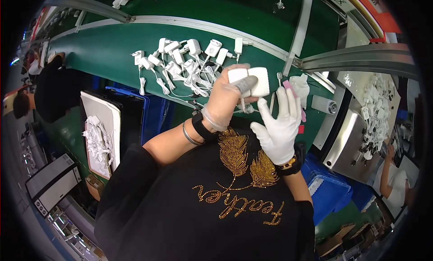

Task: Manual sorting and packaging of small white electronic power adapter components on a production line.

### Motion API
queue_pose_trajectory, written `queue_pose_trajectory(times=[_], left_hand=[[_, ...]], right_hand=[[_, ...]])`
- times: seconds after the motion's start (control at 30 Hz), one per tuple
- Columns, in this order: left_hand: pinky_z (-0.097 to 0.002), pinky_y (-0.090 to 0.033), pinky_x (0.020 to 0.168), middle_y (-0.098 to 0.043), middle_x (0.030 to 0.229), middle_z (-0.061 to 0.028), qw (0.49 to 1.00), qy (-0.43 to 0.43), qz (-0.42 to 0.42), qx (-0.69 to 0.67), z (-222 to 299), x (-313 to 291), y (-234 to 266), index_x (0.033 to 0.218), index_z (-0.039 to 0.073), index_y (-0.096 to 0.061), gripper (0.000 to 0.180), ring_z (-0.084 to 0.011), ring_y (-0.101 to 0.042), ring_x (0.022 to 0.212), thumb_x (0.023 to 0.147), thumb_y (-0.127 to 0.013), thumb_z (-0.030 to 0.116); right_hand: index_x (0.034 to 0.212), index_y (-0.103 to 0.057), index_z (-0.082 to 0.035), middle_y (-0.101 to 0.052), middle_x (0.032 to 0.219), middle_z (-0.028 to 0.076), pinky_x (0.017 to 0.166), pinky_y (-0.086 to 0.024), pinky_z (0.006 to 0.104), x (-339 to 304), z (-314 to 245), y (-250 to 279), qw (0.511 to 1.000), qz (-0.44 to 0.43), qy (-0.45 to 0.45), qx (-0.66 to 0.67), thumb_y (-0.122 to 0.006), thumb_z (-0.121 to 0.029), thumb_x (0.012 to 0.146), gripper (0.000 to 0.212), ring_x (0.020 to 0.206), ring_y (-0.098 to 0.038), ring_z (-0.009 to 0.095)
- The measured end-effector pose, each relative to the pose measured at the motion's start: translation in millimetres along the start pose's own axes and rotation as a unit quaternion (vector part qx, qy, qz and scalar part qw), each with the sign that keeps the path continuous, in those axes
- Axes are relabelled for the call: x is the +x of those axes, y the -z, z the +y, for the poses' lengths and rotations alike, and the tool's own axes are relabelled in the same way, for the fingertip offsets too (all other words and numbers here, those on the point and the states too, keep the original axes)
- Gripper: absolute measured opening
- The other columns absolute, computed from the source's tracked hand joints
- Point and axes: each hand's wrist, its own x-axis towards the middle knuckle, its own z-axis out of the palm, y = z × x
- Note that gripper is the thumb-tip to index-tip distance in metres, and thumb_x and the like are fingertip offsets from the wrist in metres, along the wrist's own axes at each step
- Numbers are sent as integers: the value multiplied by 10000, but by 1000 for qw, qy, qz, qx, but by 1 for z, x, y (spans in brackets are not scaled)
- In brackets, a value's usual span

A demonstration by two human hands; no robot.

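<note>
My left hand, in a thin translucent glove with a grey covering on the thumb, is closed around a white boxy piece that looks like a power adapter. Under the thumb, a white square pad with a finely jagged edge lies against it. A white cable hangs below this hand. My right hand, in a white cloth glove, is just to the right, its fingers spread and nothing in them. Beyond the hands, several white power adapters with bundled cables lie in a pile on the green bench.
At the right of the bench are a white cloth, a pink strip and a white bottle on its side. A tray of white cables stands left, blue bins lower right. Co-workers sit at both sides. A metal rail borders the bench.
</note>
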Motion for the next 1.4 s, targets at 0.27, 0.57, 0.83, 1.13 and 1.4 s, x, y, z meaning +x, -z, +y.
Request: queue_pose_trajectory(times=[0.27,0.57,0.83,1.13,1.4], left_hand=[[-331,-583,743,-623,1111,-94,1000,-5,-15,-7,4,1,-7,1233,58,-487,388,-200,-663,941,891,-654,134],[-329,-589,718,-632,1097,-105,999,17,-11,-32,8,3,-1,1226,61,-483,404,-201,-674,903,877,-675,129],[-312,-561,754,-633,1072,-83,996,34,-55,61,7,2,-3,1203,55,-509,346,-181,-657,890,882,-635,82],[-283,-508,794,-585,1144,-95,994,-60,-83,48,2,5,14,1174,77,-533,408,-153,-608,947,810,-717,82],[-383,-358,1067,-301,1491,-175,897,-272,-190,292,-11,-3,-8,1307,65,-470,473,-286,-404,1310,872,-637,142]], right_hand=[[1263,-601,-81,-385,1419,233,1085,-275,486,23,-2,5,990,123,-35,63,-507,-476,930,525,1288,-386,409],[1262,-586,-23,-483,1342,212,1047,-347,436,3,7,8,996,42,8,76,-541,-378,935,485,1204,-483,370],[1396,-402,1,-540,1258,147,869,-502,301,35,-2,-6,795,46,-322,512,-628,-21,858,584,1038,-587,200],[1471,-269,-16,-511,1281,108,916,-467,286,35,-3,-8,717,59,-323,615,-628,56,821,745,1102,-543,178],[1484,-241,-44,-504,1290,115,872,-482,340,19,0,-37,685,110,-264,670,-628,-201,887,728,1084,-549,200]])
